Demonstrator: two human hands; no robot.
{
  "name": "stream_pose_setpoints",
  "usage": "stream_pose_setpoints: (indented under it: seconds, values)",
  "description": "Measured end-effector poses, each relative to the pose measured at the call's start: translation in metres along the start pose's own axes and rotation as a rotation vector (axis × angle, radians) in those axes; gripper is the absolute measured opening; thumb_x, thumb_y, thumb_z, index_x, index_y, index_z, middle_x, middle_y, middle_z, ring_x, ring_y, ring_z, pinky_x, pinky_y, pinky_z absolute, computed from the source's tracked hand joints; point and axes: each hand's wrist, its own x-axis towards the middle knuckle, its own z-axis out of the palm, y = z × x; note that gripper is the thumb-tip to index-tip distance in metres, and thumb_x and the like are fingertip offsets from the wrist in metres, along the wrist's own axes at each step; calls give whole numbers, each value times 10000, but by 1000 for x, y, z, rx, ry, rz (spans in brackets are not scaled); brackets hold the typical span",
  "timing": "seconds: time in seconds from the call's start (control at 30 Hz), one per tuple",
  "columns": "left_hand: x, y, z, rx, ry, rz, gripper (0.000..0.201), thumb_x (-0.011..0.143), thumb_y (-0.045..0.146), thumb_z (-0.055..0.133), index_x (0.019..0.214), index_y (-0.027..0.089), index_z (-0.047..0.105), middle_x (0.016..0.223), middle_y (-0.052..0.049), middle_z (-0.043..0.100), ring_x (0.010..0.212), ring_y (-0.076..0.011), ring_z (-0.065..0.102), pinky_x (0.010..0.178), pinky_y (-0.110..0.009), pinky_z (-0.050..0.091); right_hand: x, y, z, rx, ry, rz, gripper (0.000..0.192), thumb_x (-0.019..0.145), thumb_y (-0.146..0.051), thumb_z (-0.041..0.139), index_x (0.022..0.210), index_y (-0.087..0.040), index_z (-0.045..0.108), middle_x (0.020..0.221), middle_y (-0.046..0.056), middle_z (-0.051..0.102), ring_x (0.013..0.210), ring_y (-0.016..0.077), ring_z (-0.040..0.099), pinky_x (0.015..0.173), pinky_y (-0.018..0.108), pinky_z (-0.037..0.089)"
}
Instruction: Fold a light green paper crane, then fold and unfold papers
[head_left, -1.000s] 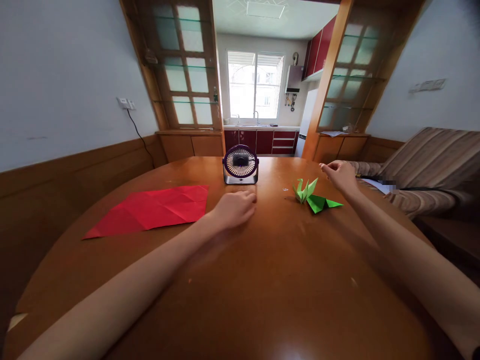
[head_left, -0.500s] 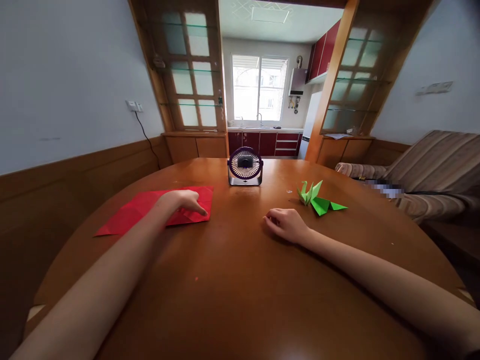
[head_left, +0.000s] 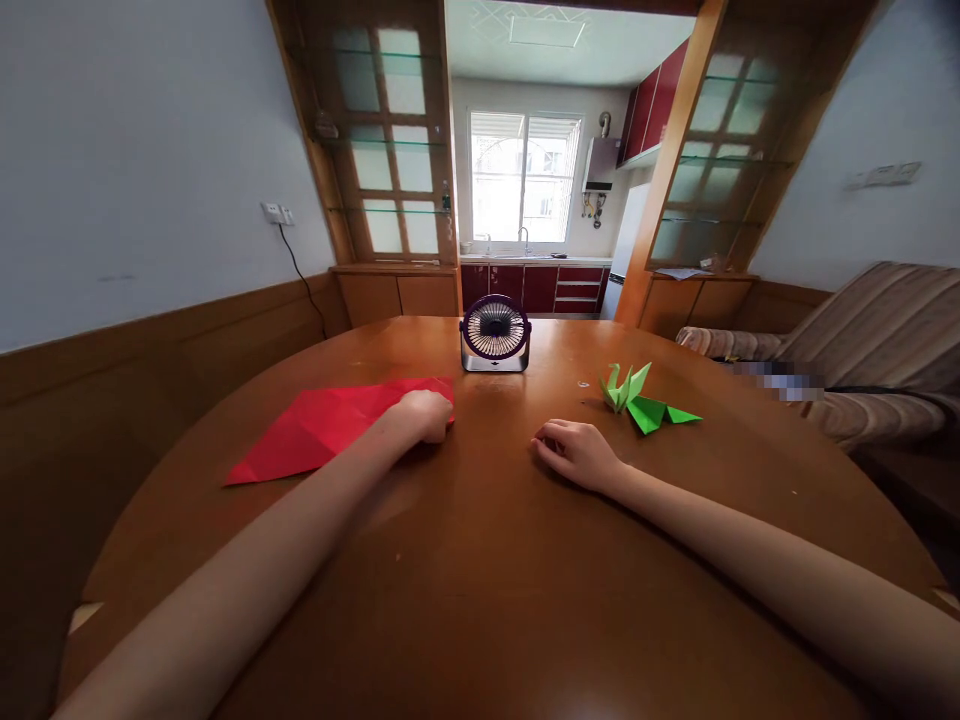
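A creased red paper sheet (head_left: 330, 430) lies flat on the left part of the round wooden table (head_left: 480, 600). My left hand (head_left: 424, 413) is closed on the sheet's near right corner. My right hand (head_left: 574, 452) rests palm down on the bare wood at the centre, fingers loosely bent, holding nothing. A green folded paper crane (head_left: 637, 397) sits to the right, beyond my right hand and apart from it.
A small dark desk fan (head_left: 495, 335) stands at the far middle of the table, facing me. A striped sofa (head_left: 862, 350) runs along the right side. Wood-panelled wall closes the left. A kitchen opens behind the table.
My right hand came back from beside the green crane to the table's centre. My left hand went left onto the red sheet, closed on its corner, and the sheet slid right.
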Motion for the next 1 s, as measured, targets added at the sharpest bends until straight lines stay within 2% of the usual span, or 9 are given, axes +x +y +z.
stream_pose_setpoints:
  seconds: [0.13,0.3,0.37,0.47,0.57,0.63,0.77,0.9,1.0]
  values:
    - [-6,24,-6,81,-51,38,98,666,217,619,728,184,687,756,-114,696,742,-249,658,671,-316,494,1,1,-2,97,37,3,170,879,-223,496,1002,-181,606,917,74,647,768,175,615,702,291,477]
    - [-21,56,-16,65,-20,216,137,738,162,535,790,187,659,821,-102,699,718,-246,657,612,-305,467,2,7,-2,218,45,-62,514,824,-193,568,1325,-226,460,1284,126,533,1170,257,540,994,441,442]
    - [-26,67,-13,17,52,336,145,789,183,502,809,189,645,800,-88,694,708,-245,655,603,-305,458,2,9,0,226,32,-80,557,822,-191,579,1360,-234,444,1356,132,491,1250,270,486,1043,482,403]
    - [-34,74,-1,-51,135,422,167,839,191,472,883,186,633,809,-74,693,718,-237,659,616,-301,459,3,13,2,228,-27,-110,374,868,-189,542,1236,-235,594,1359,118,519,1236,259,515,1034,483,419]
    - [-46,65,10,-125,136,439,208,867,197,464,968,185,646,921,-73,703,825,-225,671,704,-297,476,4,14,4,241,-115,-140,282,914,-191,486,1106,-230,688,1246,100,624,1135,226,601,982,430,479]
    - [-55,51,14,-248,67,460,290,894,320,499,1134,219,627,1142,-68,674,1011,-226,642,825,-305,476,4,14,3,243,-133,-148,294,919,-192,478,1128,-213,685,1219,106,648,1121,224,613,975,419,489]
    - [-57,19,22,-442,-85,381,442,999,437,256,1370,331,472,1488,-14,406,1364,-198,383,1054,-351,353,5,14,2,248,-136,-146,293,917,-208,492,1134,-186,688,1228,124,645,1123,232,617,979,417,490]
    - [-35,-6,41,-294,-64,250,603,962,544,288,1491,258,249,1573,-59,157,1462,-225,122,1161,-453,116,5,15,2,272,-152,-106,275,911,-264,528,1119,-198,696,1229,112,646,1116,229,623,985,416,490]
    - [-19,-28,55,-211,-35,83,749,925,633,251,1514,181,160,1575,-95,85,1467,-248,35,1165,-475,43,5,16,2,298,-171,-84,285,915,-277,526,1120,-173,694,1243,119,636,1127,226,616,996,405,483]
